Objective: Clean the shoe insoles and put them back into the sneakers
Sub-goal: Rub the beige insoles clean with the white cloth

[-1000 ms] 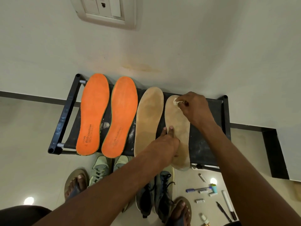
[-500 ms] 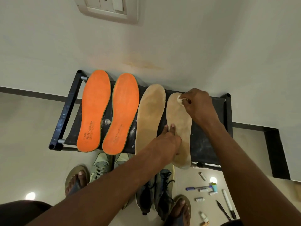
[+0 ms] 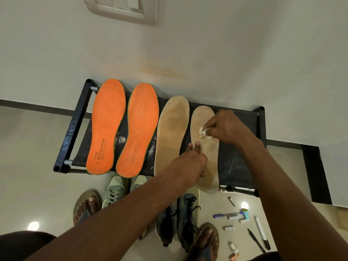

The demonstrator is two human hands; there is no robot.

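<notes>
looking down at a low black rack (image 3: 75, 127) set against a pale wall, with four insoles laid side by side on its dark top. from the left: two orange insoles (image 3: 107, 127) (image 3: 138, 129) printed with "air cushion", then two tan insoles (image 3: 172, 132) (image 3: 207, 153). right hand (image 3: 224, 127) over the upper half of the rightmost tan insole, fingertips pinching a small white wad (image 3: 204, 131) pressed to its surface. left hand (image 3: 192, 161) lower down on the same insole, straight fingers pressing flat on its inner edge, nothing gripped. on the floor just in front of the rack, a pair of pale green sneakers (image 3: 116, 191) below the orange insoles and a pair of dark sneakers (image 3: 180, 221) below the tan ones, both partly hidden by the left forearm. two feet in sandals (image 3: 86, 206) (image 3: 207, 240) on either side of the shoes. at lower right, scattered on the tiles, pens (image 3: 261, 232) and small tubes (image 3: 232, 201). a switch plate (image 3: 122, 10) on the wall above.
</notes>
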